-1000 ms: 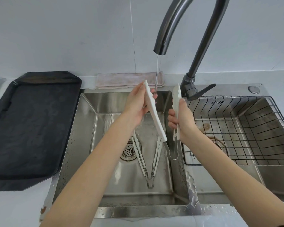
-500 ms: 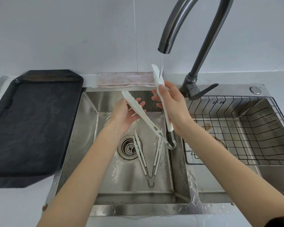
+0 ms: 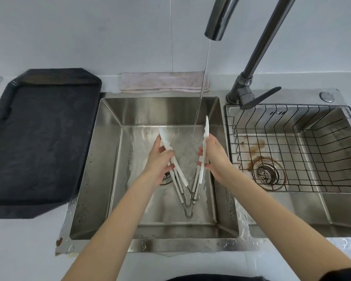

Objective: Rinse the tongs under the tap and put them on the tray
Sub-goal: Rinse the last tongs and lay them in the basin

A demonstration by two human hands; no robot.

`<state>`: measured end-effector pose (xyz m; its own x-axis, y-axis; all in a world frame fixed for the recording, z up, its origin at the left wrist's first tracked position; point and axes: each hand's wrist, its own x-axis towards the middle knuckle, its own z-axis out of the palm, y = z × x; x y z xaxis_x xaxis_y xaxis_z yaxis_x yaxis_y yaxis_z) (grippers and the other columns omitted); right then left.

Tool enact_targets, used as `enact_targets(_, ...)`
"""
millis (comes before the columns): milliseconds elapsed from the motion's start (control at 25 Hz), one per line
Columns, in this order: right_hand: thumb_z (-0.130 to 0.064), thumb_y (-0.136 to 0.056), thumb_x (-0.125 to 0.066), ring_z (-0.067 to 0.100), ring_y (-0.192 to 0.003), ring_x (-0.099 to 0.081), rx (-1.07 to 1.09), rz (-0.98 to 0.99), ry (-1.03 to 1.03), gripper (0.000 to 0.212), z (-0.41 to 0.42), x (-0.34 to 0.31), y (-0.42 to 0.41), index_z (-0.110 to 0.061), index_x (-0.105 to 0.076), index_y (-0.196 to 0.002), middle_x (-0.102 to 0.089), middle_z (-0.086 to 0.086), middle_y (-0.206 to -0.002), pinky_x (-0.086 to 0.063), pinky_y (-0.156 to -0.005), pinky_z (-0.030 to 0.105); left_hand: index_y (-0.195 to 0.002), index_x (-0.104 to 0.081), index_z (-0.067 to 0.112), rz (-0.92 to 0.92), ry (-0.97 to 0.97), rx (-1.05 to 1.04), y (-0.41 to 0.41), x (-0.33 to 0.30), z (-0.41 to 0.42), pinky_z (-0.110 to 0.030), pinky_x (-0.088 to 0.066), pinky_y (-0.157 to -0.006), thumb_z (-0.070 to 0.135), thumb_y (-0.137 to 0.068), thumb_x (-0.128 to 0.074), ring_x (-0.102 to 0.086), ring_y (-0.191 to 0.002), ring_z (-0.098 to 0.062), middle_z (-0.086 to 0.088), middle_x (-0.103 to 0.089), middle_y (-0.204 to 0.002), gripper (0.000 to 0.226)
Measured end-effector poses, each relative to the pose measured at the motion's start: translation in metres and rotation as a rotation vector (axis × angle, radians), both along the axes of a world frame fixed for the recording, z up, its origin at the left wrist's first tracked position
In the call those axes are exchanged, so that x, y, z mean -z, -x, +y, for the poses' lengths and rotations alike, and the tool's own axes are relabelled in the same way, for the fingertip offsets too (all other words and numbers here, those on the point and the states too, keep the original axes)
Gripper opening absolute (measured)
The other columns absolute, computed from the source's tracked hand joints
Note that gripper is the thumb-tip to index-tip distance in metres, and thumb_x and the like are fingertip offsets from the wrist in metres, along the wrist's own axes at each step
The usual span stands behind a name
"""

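White tongs (image 3: 205, 128) with a metal hinge are held spread in a V low over the left sink basin (image 3: 101, 159). My left hand (image 3: 158, 161) grips the left arm and my right hand (image 3: 213, 157) grips the right arm. A thin stream runs from the dark tap (image 3: 215, 27) and falls between the two white tips. A second pair of tongs (image 3: 187, 211) lies on the basin floor under the held pair, partly hidden by it. The black tray (image 3: 39, 138) sits on the counter to the left of the sink, with nothing on it.
A black wire basket (image 3: 292, 149) fills the right basin. The tap lever (image 3: 259, 98) points right behind it. A folded cloth (image 3: 162, 82) lies along the wall behind the left basin. The sink drain (image 3: 166, 177) shows by my left wrist.
Both hands have dropped lower into the basin with the tongs. The arms now spread wide in a V, and the water falls between the tips instead of onto the right arm.
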<state>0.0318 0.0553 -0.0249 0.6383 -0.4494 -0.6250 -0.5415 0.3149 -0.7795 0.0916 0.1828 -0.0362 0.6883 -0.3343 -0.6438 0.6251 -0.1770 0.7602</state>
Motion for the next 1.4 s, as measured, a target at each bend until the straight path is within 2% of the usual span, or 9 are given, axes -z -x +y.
enact_targets(80,-0.022,-0.096,-0.025,0.012,-0.070,-0.043,-0.027,0.091,-0.023,0.030,0.003,0.025,0.010,-0.021,-0.044,-0.119,-0.041,-0.002,-0.074,-0.044,-0.074,0.033,-0.143,-0.025,0.038,-0.051,-0.093,0.060,0.015,0.018,0.005,-0.033,-0.054,-0.080,-0.004,-0.087,-0.047,-0.058,-0.101,-0.021,-0.003,-0.055,-0.120,0.073)
enact_targets(280,-0.022,-0.100,-0.024,0.012,-0.058,-0.040,-0.066,0.154,0.013,0.039,0.008,0.063,0.032,-0.015,-0.037,-0.136,-0.038,0.000,-0.066,-0.042,-0.055,0.025,-0.143,-0.027,0.030,-0.068,-0.241,0.130,0.028,0.054,0.010,-0.050,-0.053,-0.090,-0.003,-0.085,-0.045,-0.062,-0.097,-0.024,0.002,-0.060,-0.101,0.069)
enact_targets(480,-0.025,-0.100,-0.023,0.013,-0.063,-0.045,-0.080,0.254,0.044,0.045,0.012,0.099,0.034,-0.015,-0.031,-0.142,-0.044,-0.006,-0.071,-0.045,-0.079,0.037,-0.143,-0.024,0.034,-0.031,-0.371,0.178,0.035,0.080,0.011,-0.045,-0.046,-0.101,0.007,-0.084,-0.049,-0.054,-0.119,-0.026,-0.004,-0.055,-0.134,0.069)
enact_targets(560,-0.028,-0.099,-0.022,0.019,-0.088,-0.054,-0.075,0.297,0.065,0.047,0.013,0.108,0.033,-0.019,-0.028,-0.145,-0.059,0.001,-0.101,-0.045,-0.098,0.041,-0.143,-0.021,0.038,-0.007,-0.397,0.173,0.037,0.092,0.013,-0.045,-0.046,-0.101,0.012,-0.084,-0.052,-0.054,-0.119,-0.025,-0.003,-0.054,-0.135,0.072)
enact_targets(640,-0.026,-0.099,-0.022,0.025,-0.116,-0.052,-0.052,0.343,0.073,0.047,0.012,0.115,0.033,-0.022,-0.027,-0.145,-0.054,0.010,-0.131,-0.040,-0.107,0.047,-0.143,-0.020,0.039,0.037,-0.407,0.142,0.040,0.103,0.013,-0.044,-0.049,-0.098,0.015,-0.084,-0.055,-0.058,-0.113,-0.024,-0.004,-0.057,-0.131,0.072)
enact_targets(880,-0.024,-0.098,-0.021,0.028,-0.113,-0.051,-0.073,0.453,0.096,0.047,0.016,0.132,0.036,-0.019,-0.028,-0.143,-0.054,0.010,-0.118,-0.038,-0.107,0.050,-0.144,-0.020,0.037,0.098,-0.388,0.110,0.045,0.112,0.011,-0.040,-0.048,-0.099,0.012,-0.088,-0.051,-0.058,-0.110,-0.023,-0.003,-0.060,-0.126,0.069)
enact_targets(1000,-0.021,-0.100,-0.022,0.035,-0.130,-0.041,-0.159,0.519,0.197,0.046,0.014,0.131,0.033,-0.007,-0.031,-0.142,-0.047,0.019,-0.138,-0.031,-0.109,0.038,-0.145,-0.019,0.033,-0.007,-0.466,0.192,0.042,0.114,0.006,-0.035,-0.046,-0.099,0.005,-0.087,-0.046,-0.057,-0.109,-0.026,-0.008,-0.056,-0.128,0.070)
enact_targets(1200,-0.018,-0.099,-0.028,0.038,-0.128,-0.041,-0.239,0.554,0.267,0.046,0.012,0.134,0.025,-0.003,-0.030,-0.142,-0.040,0.023,-0.142,-0.033,-0.104,0.037,-0.141,-0.035,0.020,-0.112,-0.589,0.244,0.035,0.122,0.005,-0.037,-0.042,-0.102,0.008,-0.089,-0.044,-0.056,-0.112,-0.030,-0.018,-0.054,-0.127,0.055)
enact_targets(1400,-0.034,-0.091,-0.050,0.038,-0.131,-0.036,-0.380,0.603,0.352,0.073,0.015,0.130,0.016,-0.002,-0.014,-0.145,-0.027,0.022,-0.145,-0.037,-0.101,0.042,-0.142,-0.028,0.007,-0.135,-0.649,0.338,0.026,0.120,-0.001,-0.035,-0.031,-0.105,0.021,-0.088,-0.056,-0.037,-0.133,-0.031,-0.018,-0.037,-0.142,0.062)
